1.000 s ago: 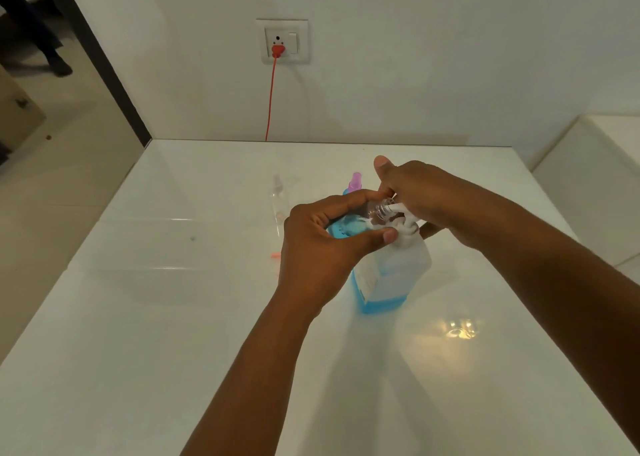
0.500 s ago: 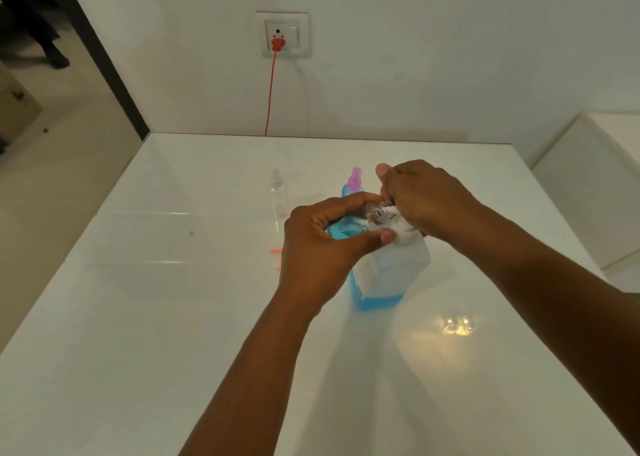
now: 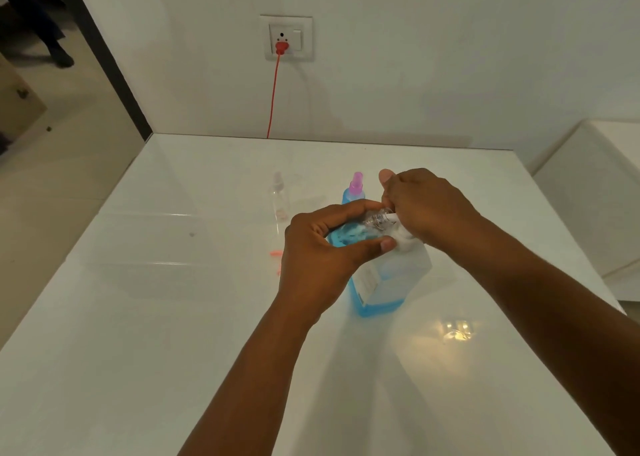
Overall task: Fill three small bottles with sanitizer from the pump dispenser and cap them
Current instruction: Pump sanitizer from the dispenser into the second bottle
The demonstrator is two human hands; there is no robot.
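The left hand [image 3: 317,251] curls round a small clear bottle [image 3: 349,237] part full of blue liquid, holding it tilted with its neck [image 3: 375,218] toward the right, up against the white pump [image 3: 401,239] of the dispenser [image 3: 391,282]. The right hand [image 3: 426,206] sits on top of the pump with its fingers bent over the pump head and thumb raised; whether it is pressing down cannot be told. The dispenser stands upright on the white table [image 3: 138,317], with blue sanitizer low in its body and a label on its side. Just behind the hands stands a blue-filled bottle with a pink spray cap [image 3: 355,187]. Further left, well apart from it, stands 1 clear bottle [image 3: 280,196] that looks empty. On the table near the left hand lies a small pink piece [image 3: 275,254], too small to identify. On the wall behind, a red plug [image 3: 281,47] sits in a socket [image 3: 286,38], its red cord [image 3: 272,102] dropping behind the table edge
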